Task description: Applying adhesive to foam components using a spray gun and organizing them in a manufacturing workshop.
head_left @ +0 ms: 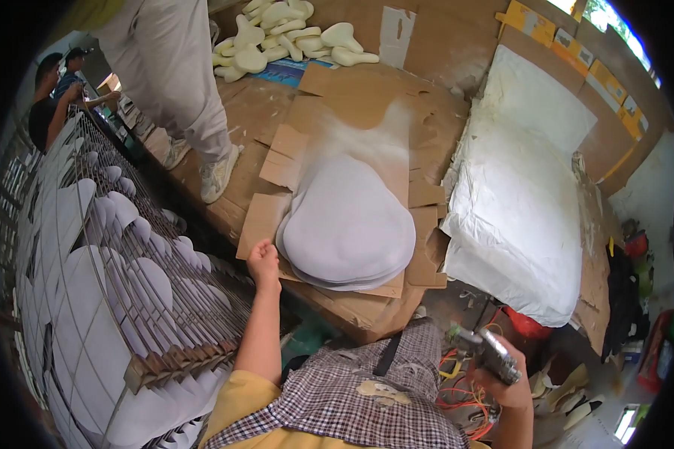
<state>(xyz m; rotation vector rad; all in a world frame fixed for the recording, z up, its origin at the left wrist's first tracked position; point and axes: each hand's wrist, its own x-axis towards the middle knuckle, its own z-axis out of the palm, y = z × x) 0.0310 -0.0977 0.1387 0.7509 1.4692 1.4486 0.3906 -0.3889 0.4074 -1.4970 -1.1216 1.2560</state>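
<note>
A stack of thin, pale grey, pear-shaped sheets [348,221] lies on cardboard in front of me, its wide end toward me. My left hand [263,265] is beside the stack's near left edge, fingers curled closed. Whether it pinches anything is hidden. On the right, low and away from the stack, my right hand [508,373] is wrapped round a metal spray gun [496,358]. The gun's nozzle end is toward the left. A whitish sprayed patch [367,142] covers the cardboard just beyond the stack.
Left, a wire rack [153,299] holds many similar grey sheets. Cream foam pieces [277,37] are piled at the back. White sheeting [520,202] covers a block on the right. A person in pale trousers [176,75] stands at back left; orange hoses [472,404] hang below.
</note>
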